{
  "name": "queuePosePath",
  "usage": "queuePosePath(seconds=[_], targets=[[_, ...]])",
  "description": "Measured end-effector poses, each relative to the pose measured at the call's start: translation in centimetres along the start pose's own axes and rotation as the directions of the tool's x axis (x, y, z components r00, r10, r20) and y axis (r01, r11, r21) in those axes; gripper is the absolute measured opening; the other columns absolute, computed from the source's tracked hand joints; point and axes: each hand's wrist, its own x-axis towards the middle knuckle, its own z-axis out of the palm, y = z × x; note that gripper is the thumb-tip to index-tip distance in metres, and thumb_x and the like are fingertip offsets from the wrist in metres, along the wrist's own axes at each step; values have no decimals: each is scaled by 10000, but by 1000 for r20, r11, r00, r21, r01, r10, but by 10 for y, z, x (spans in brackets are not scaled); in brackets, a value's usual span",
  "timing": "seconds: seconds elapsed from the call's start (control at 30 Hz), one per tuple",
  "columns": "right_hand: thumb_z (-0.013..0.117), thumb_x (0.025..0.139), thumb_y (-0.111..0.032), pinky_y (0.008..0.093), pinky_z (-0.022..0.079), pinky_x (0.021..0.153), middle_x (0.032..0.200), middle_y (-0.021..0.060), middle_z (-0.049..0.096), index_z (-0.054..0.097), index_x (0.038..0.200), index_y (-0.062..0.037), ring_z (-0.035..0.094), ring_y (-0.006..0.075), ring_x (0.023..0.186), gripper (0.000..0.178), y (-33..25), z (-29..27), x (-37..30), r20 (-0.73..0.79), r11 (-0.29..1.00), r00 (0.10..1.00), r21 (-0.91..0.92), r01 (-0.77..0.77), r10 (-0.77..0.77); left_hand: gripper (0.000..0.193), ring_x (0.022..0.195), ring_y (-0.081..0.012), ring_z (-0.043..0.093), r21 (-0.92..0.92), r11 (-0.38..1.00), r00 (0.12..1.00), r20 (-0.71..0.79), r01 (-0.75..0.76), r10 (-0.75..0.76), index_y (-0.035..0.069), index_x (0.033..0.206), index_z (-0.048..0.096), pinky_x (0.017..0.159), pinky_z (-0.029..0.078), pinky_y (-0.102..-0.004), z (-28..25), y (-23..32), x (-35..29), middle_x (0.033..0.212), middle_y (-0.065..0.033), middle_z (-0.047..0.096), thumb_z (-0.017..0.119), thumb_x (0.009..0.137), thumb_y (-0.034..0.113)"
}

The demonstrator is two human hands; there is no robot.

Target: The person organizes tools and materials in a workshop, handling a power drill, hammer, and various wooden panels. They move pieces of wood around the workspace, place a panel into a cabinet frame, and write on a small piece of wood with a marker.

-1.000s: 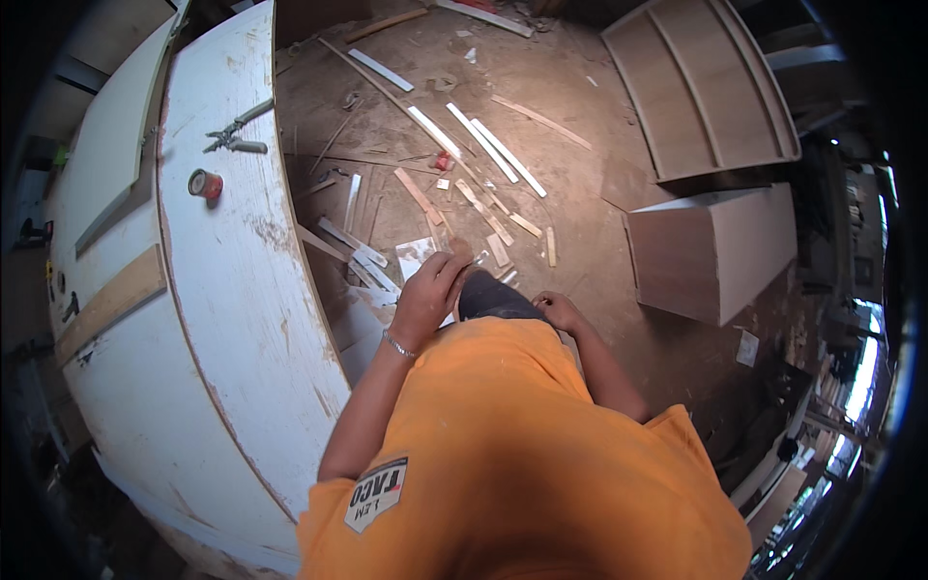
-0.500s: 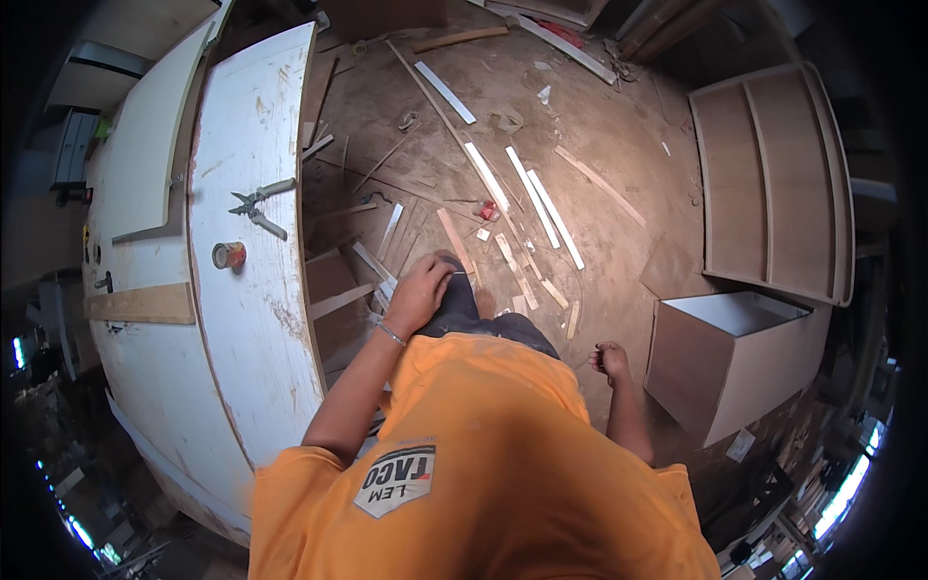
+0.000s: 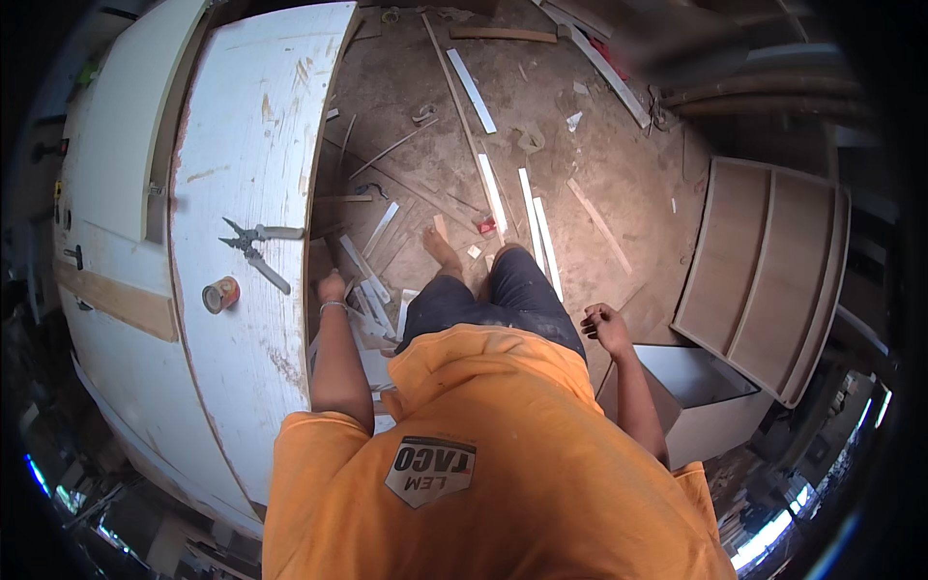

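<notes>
Left hand (image 3: 332,287) reaches down, seemingly clenched, beside the white bench (image 3: 246,193) toward the white offcuts (image 3: 367,300); right hand (image 3: 606,327) hangs released, holding nothing; the next move likely calls for grasping one strip.

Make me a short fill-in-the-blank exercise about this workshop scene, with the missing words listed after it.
1. The pliers lie on the white ____.
2. The small can beside the pliers lies on its ____.
3. The left hand is down by the loose white ____ on the floor.
4. The right hand holds ____.

Missing words: table; side; strips; nothing
</notes>
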Motion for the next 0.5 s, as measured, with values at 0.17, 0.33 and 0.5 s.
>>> queuePosePath(seconds=[0.17,0.33,0.5], targets=[[485,1028,-125,321,535,690,907,99,697,615,1073,-35,673,177,778,165,-105,-41,59,10,997,1000,-79,18,-17,531,1166,-356,646,-228,962,988,-5,-151,154,-119,1264,585,1015,473,-408,17,40,-53,1152,-273,690,697,891,243],[538,907,-23,300,508,700,885,66,679,661,1002,0,598,144,766,157,-181,-41,154,234,842,966,-496,214,-108,642,981,-268,699,-548,836,989,125,3,78,-96,1406,463,915,524,-345,62,25,-91,1176,-240,691,693,889,207],[579,849,-135,343,563,764,962,137,745,709,1012,-25,730,196,852,236,-314,-18,255,492,525,864,-765,372,105,466,820,-181,669,-868,483,985,41,119,-170,-23,1365,507,724,544,-295,54,50,-171,1017,-117,693,597,913,48]])
